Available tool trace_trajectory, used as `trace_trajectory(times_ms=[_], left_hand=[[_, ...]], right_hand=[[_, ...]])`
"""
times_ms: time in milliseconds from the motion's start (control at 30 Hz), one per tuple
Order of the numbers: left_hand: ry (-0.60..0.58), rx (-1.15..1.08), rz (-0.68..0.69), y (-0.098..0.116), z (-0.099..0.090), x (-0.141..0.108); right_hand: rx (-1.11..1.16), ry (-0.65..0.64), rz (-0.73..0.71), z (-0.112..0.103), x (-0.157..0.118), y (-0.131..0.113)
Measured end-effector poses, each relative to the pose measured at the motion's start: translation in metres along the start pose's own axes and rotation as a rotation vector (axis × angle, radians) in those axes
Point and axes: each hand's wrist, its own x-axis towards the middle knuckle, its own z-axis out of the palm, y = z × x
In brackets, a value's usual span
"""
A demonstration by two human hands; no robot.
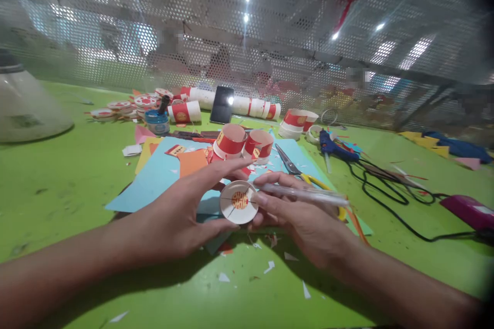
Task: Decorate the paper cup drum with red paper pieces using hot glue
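A round white paper cup bottom [240, 202] with a red-and-gold emblem and dark lines drawn across it faces me. My left hand [181, 205] curves around its left side, thumb at the lower rim, index finger stretched out above. My right hand [295, 211] pinches the right edge with its thumb and also holds a clear pen [304, 194], which points left. Some fingers are hidden behind the piece. Just beyond stand two red-and-white cut paper cups [231, 140]. Scissors [287, 159] with yellow handles lie partly behind my right hand, on light blue paper [154, 185].
A blue glue gun [337, 146] with a black cord lies at right, near a magenta object [466, 211]. Behind are a phone [222, 105], stacked cups [250, 107] and a blue jar [157, 122]. Paper scraps [224, 277] dot the green table [173, 298]. A large translucent container [29, 108] stands left.
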Motion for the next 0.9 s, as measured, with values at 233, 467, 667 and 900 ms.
trace_trajectory(times_ms=[233,467,667,900], left_hand=[[-0.004,0.019,0.014,-0.005,0.002,-0.002],[-0.056,-0.108,-0.008,-0.004,-0.003,0.004],[-0.091,-0.127,-0.113,-0.003,-0.005,0.007],[-0.200,-0.112,-0.218,-0.002,-0.005,0.010]], right_hand=[[0.021,-0.005,0.044,0.001,-0.002,0.000],[-0.152,0.030,-0.087,0.002,-0.002,-0.004],[-0.394,0.201,-0.252,-0.005,-0.003,-0.010],[-0.284,0.105,-0.262,-0.011,-0.002,-0.003]])
